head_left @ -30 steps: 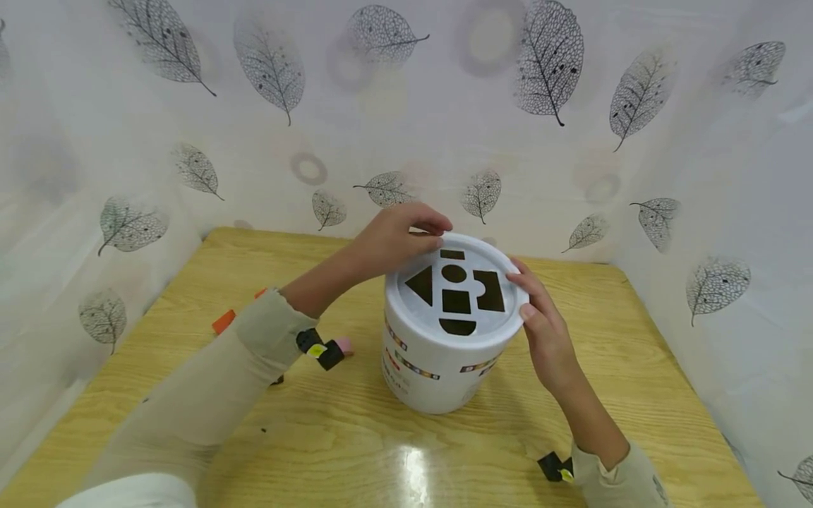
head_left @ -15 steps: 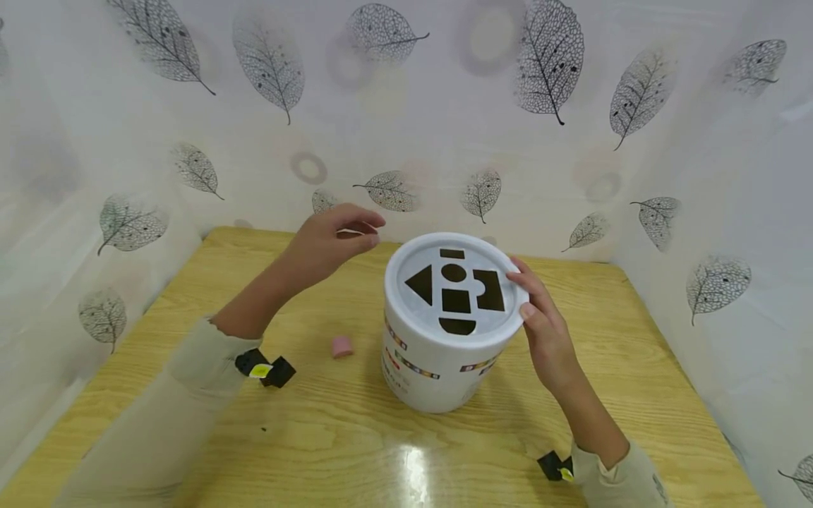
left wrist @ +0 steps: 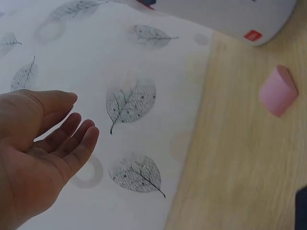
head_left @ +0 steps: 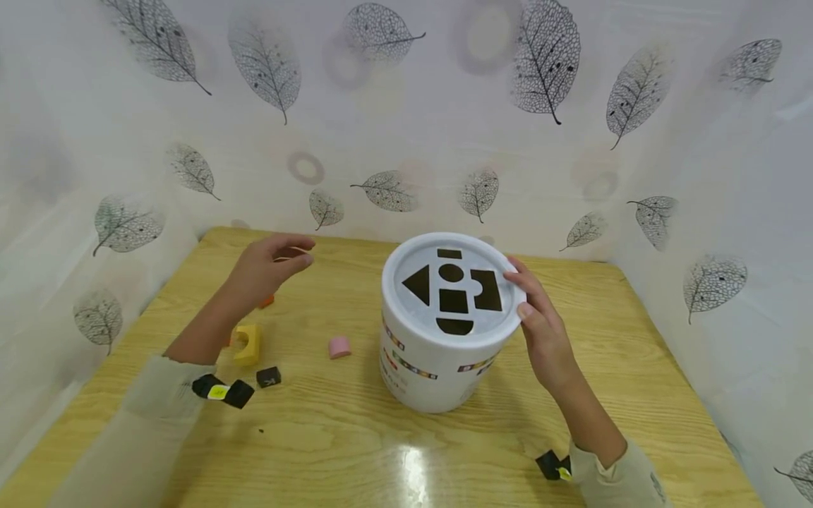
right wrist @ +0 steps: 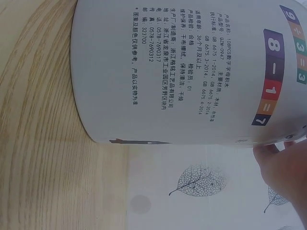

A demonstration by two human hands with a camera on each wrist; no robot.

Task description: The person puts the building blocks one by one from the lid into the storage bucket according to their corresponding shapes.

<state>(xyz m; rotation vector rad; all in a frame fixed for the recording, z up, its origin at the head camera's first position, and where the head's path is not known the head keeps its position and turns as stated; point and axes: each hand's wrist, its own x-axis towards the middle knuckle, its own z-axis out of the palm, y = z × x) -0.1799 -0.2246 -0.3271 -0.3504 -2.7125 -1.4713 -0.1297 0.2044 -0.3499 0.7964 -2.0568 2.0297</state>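
Observation:
A white shape-sorter bucket (head_left: 419, 388) stands upright on the table, its lid (head_left: 419, 271) cut with several shaped holes. My right hand (head_left: 545, 335) holds the rim on the right side, thumb and fingertips against it. In the right wrist view, the fingers (right wrist: 273, 149) bend at the lid end of the bucket. Over the table's left part is my left hand (head_left: 257, 271), relaxed and holding nothing, thumb apart from the fingers. A pink half-round block (head_left: 339, 347) lies between that hand and the bucket.
Below the left forearm lie a yellow arch block (head_left: 251, 346) and a black lettered block (head_left: 269, 377). An orange block (head_left: 267, 301) shows partly behind the left wrist. A leaf-print curtain (head_left: 394, 106) encloses the wooden table (head_left: 343, 451) at the back and sides.
My left hand has left the bucket's rim and moved left and toward me, uncovering the pink, yellow and black blocks. The right hand and the bucket stay in place.

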